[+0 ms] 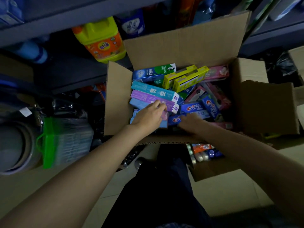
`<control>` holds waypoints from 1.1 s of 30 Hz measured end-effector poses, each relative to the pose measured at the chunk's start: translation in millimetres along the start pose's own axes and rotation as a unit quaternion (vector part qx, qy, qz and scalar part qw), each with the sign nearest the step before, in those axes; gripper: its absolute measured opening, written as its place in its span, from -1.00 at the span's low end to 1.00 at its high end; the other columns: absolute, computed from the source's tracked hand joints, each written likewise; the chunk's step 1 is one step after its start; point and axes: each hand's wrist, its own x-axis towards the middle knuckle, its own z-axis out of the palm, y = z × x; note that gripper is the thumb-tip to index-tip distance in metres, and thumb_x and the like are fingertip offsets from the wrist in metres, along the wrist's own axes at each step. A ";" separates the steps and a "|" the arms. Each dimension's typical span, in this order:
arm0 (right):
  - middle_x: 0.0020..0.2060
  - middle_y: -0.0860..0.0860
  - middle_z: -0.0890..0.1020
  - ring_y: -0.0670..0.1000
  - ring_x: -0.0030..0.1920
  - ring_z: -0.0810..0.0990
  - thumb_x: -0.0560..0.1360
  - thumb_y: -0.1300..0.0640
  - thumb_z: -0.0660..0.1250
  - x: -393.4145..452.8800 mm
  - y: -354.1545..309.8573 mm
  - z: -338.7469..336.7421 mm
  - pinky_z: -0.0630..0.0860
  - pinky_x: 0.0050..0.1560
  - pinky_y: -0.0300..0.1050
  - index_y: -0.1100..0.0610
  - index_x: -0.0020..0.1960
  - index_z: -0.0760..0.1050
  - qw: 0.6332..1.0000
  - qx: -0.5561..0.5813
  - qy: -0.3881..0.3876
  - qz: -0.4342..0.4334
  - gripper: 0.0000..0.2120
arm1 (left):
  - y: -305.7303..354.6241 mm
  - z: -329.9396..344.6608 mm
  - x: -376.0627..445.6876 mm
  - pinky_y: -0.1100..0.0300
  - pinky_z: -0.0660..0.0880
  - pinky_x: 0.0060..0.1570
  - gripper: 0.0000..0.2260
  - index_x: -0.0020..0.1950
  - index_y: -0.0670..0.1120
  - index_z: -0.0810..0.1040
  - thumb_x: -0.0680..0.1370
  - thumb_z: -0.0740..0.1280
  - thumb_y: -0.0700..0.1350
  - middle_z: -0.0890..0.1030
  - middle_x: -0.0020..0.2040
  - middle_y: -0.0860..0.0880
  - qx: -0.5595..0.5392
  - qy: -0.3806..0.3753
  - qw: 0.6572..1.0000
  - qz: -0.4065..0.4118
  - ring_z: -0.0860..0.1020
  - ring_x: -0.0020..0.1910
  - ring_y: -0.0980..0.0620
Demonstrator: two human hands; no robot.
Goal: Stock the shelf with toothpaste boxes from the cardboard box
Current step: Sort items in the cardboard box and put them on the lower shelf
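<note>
2 hands are seen inside an open cardboard box [181,45] on the floor, flaps up, viewed from the head camera.

Left hand [148,115]: knuckles up, fingers curled down onto the left stack of toothpaste boxes. Fingertips are laid on the purple box [148,97], at its near edge. Whether that box is gripped or only touched cannot be told; the thumb is hidden.

Right hand [191,120]: placed near the box's front wall, fingers curled over a blue Crest box [175,120]. A grip looks likely, but the fingertips are hidden, so it cannot be confirmed.

Box contents, all loose and mixed:
- teal box [153,90] just behind the purple one, touching it
- light-blue box [139,103] under the purple one
- Darlie box [153,72] at the back left
- 2 yellow boxes [189,78] side by side, back centre
- pink box [217,73] at the back right
- more Crest boxes [197,107] at centre right, lying askew

Shelf [49,30] is located just behind the cardboard box, dark. A yellow jug [100,40] with an orange label is stood on it, near the box's back-left corner. A green bag [54,142] is set on the floor to the left, apart from the box. A 2nd carton [212,170] with tubes is seen near the right forearm.
</note>
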 end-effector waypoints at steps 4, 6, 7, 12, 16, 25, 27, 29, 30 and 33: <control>0.28 0.11 0.46 0.15 0.28 0.46 0.61 0.18 0.10 -10.6 2.1 -1.6 0.46 0.13 0.04 0.10 0.37 0.34 0.996 0.070 0.037 0.032 -0.67 | 1.6 -6.3 0.3 0.08 0.31 -0.10 -0.71 0.29 -0.15 0.34 0.56 0.15 -0.26 0.35 0.25 -0.11 0.006 0.009 1.000 -0.004 0.44 0.13 -0.12; 0.20 0.15 0.51 0.18 0.21 0.51 0.56 0.13 0.20 -30.1 17.5 -11.1 0.47 0.09 0.02 0.12 0.30 0.39 0.984 0.163 0.071 0.029 -0.68 | 4.3 -10.6 2.5 0.00 0.39 0.00 -0.69 0.29 -0.16 0.35 0.54 0.18 -0.24 0.37 0.27 -0.12 -0.017 0.009 1.000 0.001 0.46 0.14 -0.16; 0.13 0.16 0.55 0.17 0.16 0.54 0.51 0.11 0.27 -43.3 29.4 -19.6 0.47 0.05 -0.02 0.15 0.23 0.45 0.971 0.218 0.097 0.020 -0.70 | 7.2 -14.7 3.4 0.01 0.40 0.03 -0.66 0.31 -0.15 0.34 0.53 0.22 -0.22 0.37 0.29 -0.12 -0.032 0.004 0.999 0.004 0.47 0.16 -0.16; -0.12 0.17 0.65 0.10 -0.09 0.59 0.33 0.26 0.46 -119.0 83.4 -100.4 0.37 -0.22 -0.24 0.26 0.02 0.55 0.883 0.408 0.231 0.022 -0.73 | 36.6 -70.4 8.1 0.29 0.35 0.11 -0.35 0.43 -0.16 0.22 0.43 0.45 -0.13 0.40 0.31 -0.05 -0.199 -0.029 0.980 0.008 0.40 0.27 0.03; -0.16 0.24 0.60 0.05 -0.17 0.53 0.39 0.37 0.40 -183.4 107.9 -183.1 0.47 -0.09 -0.09 0.22 -0.03 0.53 0.799 0.519 0.301 -0.040 -0.82 | 58.7 -174.0 -0.7 0.53 0.39 -0.33 -0.52 0.30 -0.07 0.34 0.44 0.43 -0.23 0.52 -0.02 0.01 -0.351 0.007 0.936 -0.002 0.51 -0.09 0.12; 0.06 0.08 0.62 -0.02 -0.01 0.57 0.45 0.10 0.40 -302.6 176.9 -328.0 0.45 -0.09 -0.13 0.03 0.22 0.39 0.702 0.595 0.385 -0.074 -0.63 | 91.9 -393.1 -30.7 0.28 0.60 -0.23 -0.85 0.07 -0.06 0.47 0.52 0.33 -0.15 0.60 -0.11 0.00 -0.485 0.113 0.865 0.065 0.60 -0.20 0.12; 0.18 0.04 0.56 -0.02 0.11 0.53 0.42 0.01 0.43 -318.9 192.0 -348.9 0.43 -0.03 -0.16 0.06 0.34 0.31 0.745 0.525 0.410 -0.021 -0.44 | 99.3 -424.3 -28.0 0.27 0.60 -0.24 -0.86 0.06 -0.07 0.48 0.52 0.33 -0.11 0.62 -0.13 -0.01 -0.505 0.164 0.845 0.067 0.62 -0.25 0.13; 0.20 0.02 0.51 0.00 0.16 0.50 0.37 -0.10 0.45 -330.3 204.6 -364.1 0.38 0.07 -0.22 0.09 0.38 0.31 0.780 0.405 0.471 0.076 -0.33 | 102.5 -448.8 -20.4 0.28 0.60 -0.26 -0.87 0.04 -0.10 0.48 0.53 0.32 -0.09 0.62 -0.13 -0.05 -0.532 0.230 0.812 0.065 0.63 -0.29 0.15; 0.20 0.03 0.50 0.03 0.16 0.50 0.36 -0.13 0.45 -333.6 210.4 -369.6 0.39 0.10 -0.21 0.11 0.35 0.35 0.783 0.345 0.504 0.116 -0.34 | 103.2 -459.4 -15.3 0.29 0.60 -0.28 -0.88 0.02 -0.11 0.47 0.54 0.31 -0.08 0.62 -0.12 -0.07 -0.547 0.264 0.791 0.067 0.63 -0.30 0.14; 0.16 0.06 0.40 0.14 0.07 0.53 0.37 -0.15 0.43 -336.9 225.7 -387.4 0.50 0.02 -0.01 0.12 0.24 0.43 0.775 0.229 0.561 0.179 -0.44 | 108.0 -487.5 2.9 0.23 0.62 -0.26 -0.81 0.06 -0.18 0.45 0.56 0.29 -0.08 0.61 -0.06 -0.13 -0.601 0.343 0.718 0.075 0.63 -0.21 0.04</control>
